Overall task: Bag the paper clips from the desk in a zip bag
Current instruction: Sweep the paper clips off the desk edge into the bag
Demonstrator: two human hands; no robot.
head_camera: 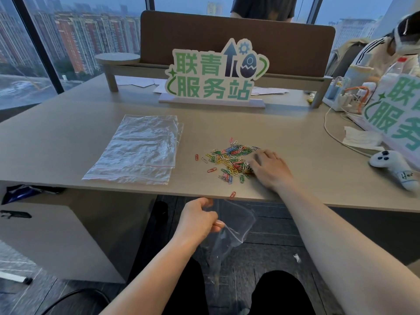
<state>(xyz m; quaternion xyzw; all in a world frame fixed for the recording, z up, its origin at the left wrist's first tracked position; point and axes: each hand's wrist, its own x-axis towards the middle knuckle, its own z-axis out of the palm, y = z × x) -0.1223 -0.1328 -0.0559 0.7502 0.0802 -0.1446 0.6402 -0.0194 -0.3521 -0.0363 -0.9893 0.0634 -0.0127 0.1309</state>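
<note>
Head view, seated person at a desk [68, 142]. Nearest the camera, both forearms reach forward over dark-clad knees. The left hand [200, 220] hangs below the desk's front edge, fingers curled in a pinching grip on the rim of a clear zip bag [236, 226], which droops open-mouthed under the edge, off the desk surface. The right arm extends across the edge; the right hand [270, 170] lies palm down on the desk, fingers spread and only slightly bent, resting on the right side of the heap of coloured paper clips [229, 159], holding nothing that can be made out. The clips lie scattered near the front edge; a single red clip [232, 195] sits at the very lip, directly above the bag. Left of the heap, apart from it, lies a flat stack of spare zip bags [138, 148] with bare desk between them. At far right a white game controller [393, 165] and a crumpled tissue [361, 137] rest near a white cable. Beyond the clips the desk is open up to a green-lettered sign [216, 73] on its stand, backed by a brown partition [295, 46]; windows with tower blocks lie behind.
</note>
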